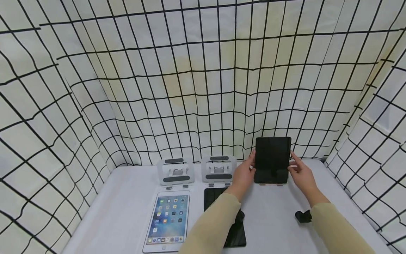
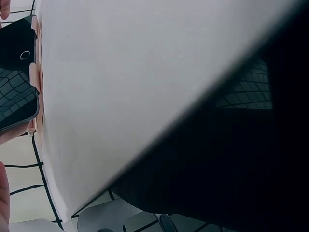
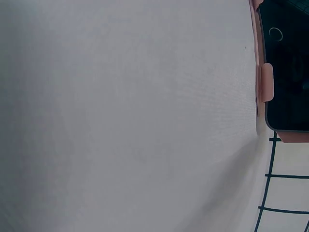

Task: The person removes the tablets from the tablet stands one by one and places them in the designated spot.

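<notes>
While our left hand (image 1: 243, 175) lays its fingers along one edge of the dark tablet (image 1: 272, 160), thumb curled to the front, our right hand (image 1: 301, 174) sits at the opposite edge with fingers loosely spread, and from the head view we cannot tell whether they touch the glass. The tablet stands nearly upright between our fingers, its foot in a pinkish stand (image 1: 271, 183) at the back of the white surface (image 1: 272, 218).

We judge the tablet stiff, fairly light, smooth at the back and fragile on its glass face, so the long side edges are where we would take it, thumbs in front and fingers behind, never pressing the screen.

Beyond our left fingers stand two empty grey stands (image 1: 175, 171), and nearer to us lie a lit white tablet (image 1: 168, 220) and a black tablet (image 1: 226, 218), partly under our sleeve.

The wrist views give what the head view does not: the right wrist view shows the stand's pink lip (image 3: 266, 83) hooked over the tablet's bottom edge beside its round button (image 3: 275, 34); the left wrist view shows the same edge from the other side. Neither shows our fingers clearly.
</notes>
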{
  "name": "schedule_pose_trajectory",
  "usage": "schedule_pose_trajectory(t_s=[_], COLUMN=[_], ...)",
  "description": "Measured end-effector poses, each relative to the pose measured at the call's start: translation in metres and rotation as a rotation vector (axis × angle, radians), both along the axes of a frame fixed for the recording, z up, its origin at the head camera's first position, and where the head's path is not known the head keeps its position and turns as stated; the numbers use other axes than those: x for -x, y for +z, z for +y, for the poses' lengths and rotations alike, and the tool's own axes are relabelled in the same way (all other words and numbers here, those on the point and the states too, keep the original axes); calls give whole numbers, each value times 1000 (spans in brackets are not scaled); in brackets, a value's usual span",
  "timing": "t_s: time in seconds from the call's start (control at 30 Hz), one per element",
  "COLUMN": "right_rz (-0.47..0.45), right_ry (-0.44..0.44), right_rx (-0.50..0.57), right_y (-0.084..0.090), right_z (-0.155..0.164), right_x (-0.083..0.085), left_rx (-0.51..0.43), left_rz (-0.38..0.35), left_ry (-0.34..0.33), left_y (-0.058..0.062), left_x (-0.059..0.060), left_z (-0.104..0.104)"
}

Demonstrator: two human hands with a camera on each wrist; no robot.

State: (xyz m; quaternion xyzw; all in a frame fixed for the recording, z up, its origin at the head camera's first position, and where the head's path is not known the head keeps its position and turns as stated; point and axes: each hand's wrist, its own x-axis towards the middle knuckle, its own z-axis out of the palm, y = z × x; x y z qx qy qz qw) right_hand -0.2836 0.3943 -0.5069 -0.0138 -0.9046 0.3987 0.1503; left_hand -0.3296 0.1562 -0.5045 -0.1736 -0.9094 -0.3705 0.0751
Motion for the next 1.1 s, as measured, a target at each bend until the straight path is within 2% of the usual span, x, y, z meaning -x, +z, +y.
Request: schedule_pose_trajectory(t_s=[0.53, 0.87, 1.1], right_rz=[-37, 26, 8], right_ry=[-14, 2, 16], right_rx=[50, 37, 59], right_y=[5, 11, 17], right_z=[-2, -1, -2], right_x=[-2, -6, -9], left_rx=[41, -28, -75], left_rz=[-7, -14, -44], left_ry=[1, -50, -54], left_y=[2, 6, 10], left_x=[2, -1, -2], left_z=[-1, -5, -8])
